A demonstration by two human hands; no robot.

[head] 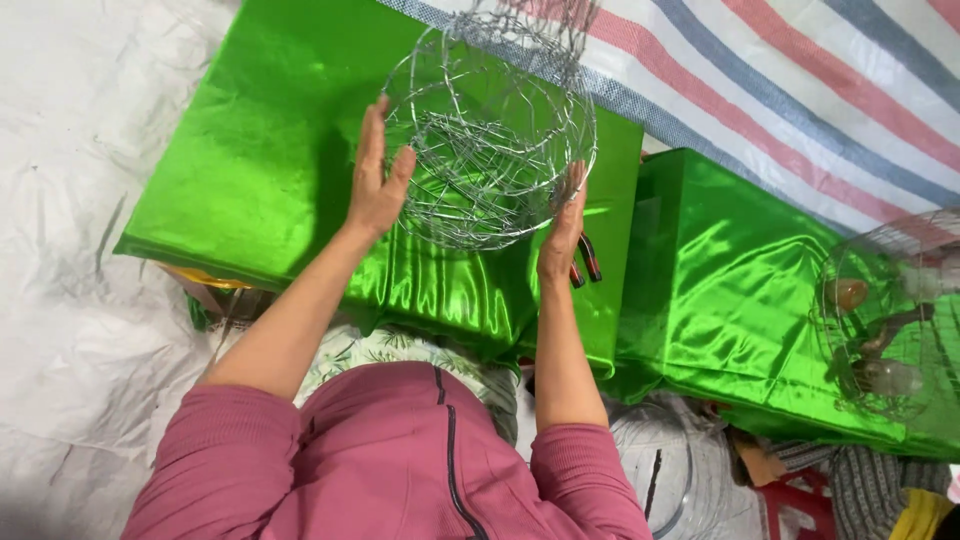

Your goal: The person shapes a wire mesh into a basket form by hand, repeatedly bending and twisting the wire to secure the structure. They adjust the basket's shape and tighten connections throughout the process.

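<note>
Both hands on the round wire basket (490,130) now, over the green satin cloth (260,150) covering the desk: left hand (375,175) open, palm flat against its left side, right hand (565,225) pressing the right rim (fingers straight), red-handled pliers (587,260) just beside that wrist

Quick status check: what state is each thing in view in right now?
Wire basket: upright on the green cloth, held between both hands.
Left hand: open, palm against the basket's side.
Right hand: flat against the opposite side.
Green cloth: spread, creased.
Pliers: lying on the cloth, mostly hidden.
</note>
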